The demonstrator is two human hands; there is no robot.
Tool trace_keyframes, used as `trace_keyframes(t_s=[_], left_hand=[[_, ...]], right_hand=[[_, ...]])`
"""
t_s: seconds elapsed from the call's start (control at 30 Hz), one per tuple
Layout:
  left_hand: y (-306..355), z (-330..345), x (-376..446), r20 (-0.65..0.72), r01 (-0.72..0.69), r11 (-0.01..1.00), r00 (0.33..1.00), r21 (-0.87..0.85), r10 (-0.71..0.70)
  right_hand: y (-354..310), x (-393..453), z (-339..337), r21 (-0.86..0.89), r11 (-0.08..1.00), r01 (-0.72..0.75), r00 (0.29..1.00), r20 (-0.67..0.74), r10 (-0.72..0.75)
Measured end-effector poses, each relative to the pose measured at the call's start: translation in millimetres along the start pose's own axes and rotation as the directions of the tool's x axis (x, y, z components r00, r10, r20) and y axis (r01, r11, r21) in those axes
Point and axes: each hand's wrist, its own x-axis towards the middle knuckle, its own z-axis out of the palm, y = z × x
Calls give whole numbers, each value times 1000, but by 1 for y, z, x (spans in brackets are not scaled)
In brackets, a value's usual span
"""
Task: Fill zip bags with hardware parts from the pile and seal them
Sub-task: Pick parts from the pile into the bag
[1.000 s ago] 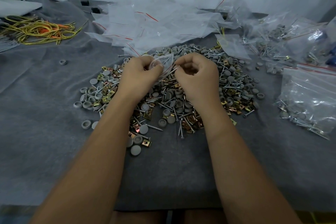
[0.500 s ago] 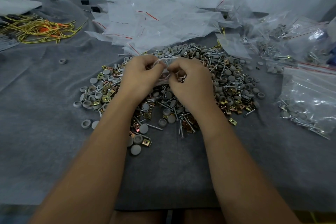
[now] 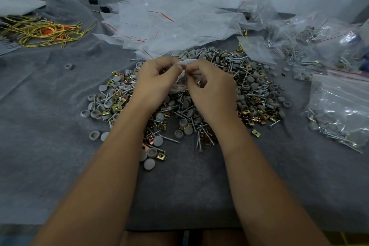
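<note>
Clear plastic zip bag (image 3: 182,75) is pinched at its mouth between the left hand (image 3: 157,78) and right hand (image 3: 211,86), above the hardware pile (image 3: 249,94); sealing well likely means pressing evenly along the whole strip.

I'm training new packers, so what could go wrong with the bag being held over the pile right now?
The zip bag is pinched between the left hand and right hand directly above the hardware pile. A slip could likely spill its parts back in. Sharp screws might puncture the thin plastic.
</note>
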Motion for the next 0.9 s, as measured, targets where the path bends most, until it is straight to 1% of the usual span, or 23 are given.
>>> trace_keyframes(t_s=[0.23, 0.4, 0.63, 0.73, 0.9], left_hand=[[-1, 1, 1, -48, 2, 1000, 999, -5, -2], [1, 2, 0, -51, -5, 1000, 999, -8, 4], [-2, 0, 0, 13, 36, 999, 999, 36, -36], [-4, 1, 0, -19, 59, 997, 998, 52, -58], [-9, 0, 3, -105, 86, 990, 992, 116, -74]], right_hand=[[2, -2, 0, -106, 994, 21, 997, 70, -13], [1, -2, 0, -138, 989, 50, 998, 45, -44], [4, 1, 0, 38, 999, -28, 997, 68, 25], [4, 2, 1, 70, 997, -21, 998, 61, 16], [-1, 1, 1, 176, 983, -56, 993, 115, 36]])
